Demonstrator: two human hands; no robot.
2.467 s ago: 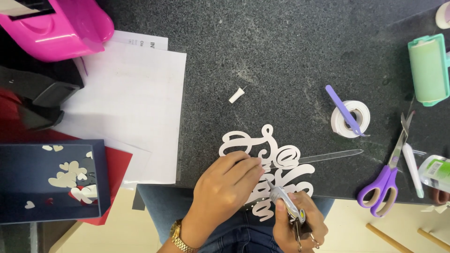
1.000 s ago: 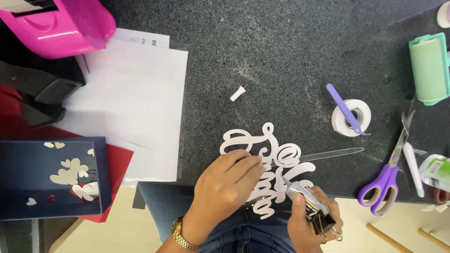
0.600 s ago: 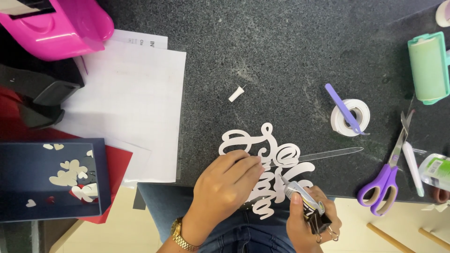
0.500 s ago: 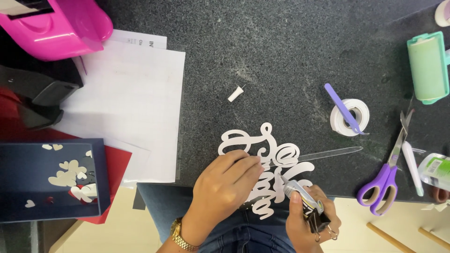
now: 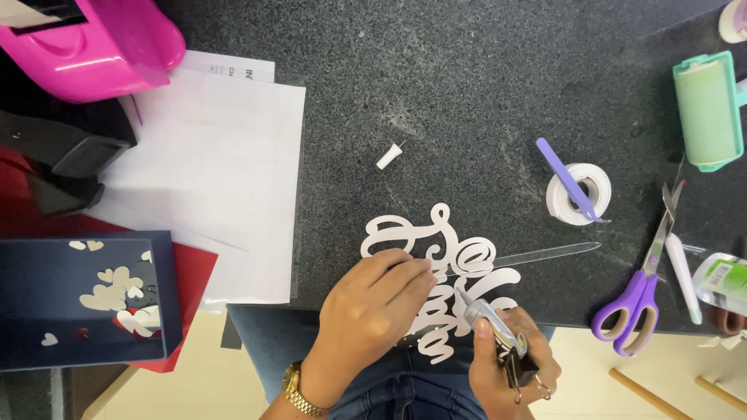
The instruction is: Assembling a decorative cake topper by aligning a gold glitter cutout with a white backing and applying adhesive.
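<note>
A white cut-out of looping script letters point(image 5: 436, 249) lies at the near edge of the dark speckled table. My left hand point(image 5: 373, 307) presses its fingertips down on the cut-out's lower left part. My right hand point(image 5: 510, 365) grips a small glue tube point(image 5: 490, 319) with a black binder clip at its end, the nozzle touching the cut-out. A clear plastic stick point(image 5: 537, 253) lies under the letters and points right.
White paper sheets point(image 5: 218, 171) lie at left, beside a pink machine point(image 5: 85, 47) and a dark blue box of paper hearts point(image 5: 85, 295). At right are a tape roll with a purple tool point(image 5: 577, 190), purple scissors point(image 5: 642, 288) and a green roller point(image 5: 708, 109).
My right hand has shifted slightly with the glue tube along the cut-out's lower right; my left hand has stayed pressed on the letters.
</note>
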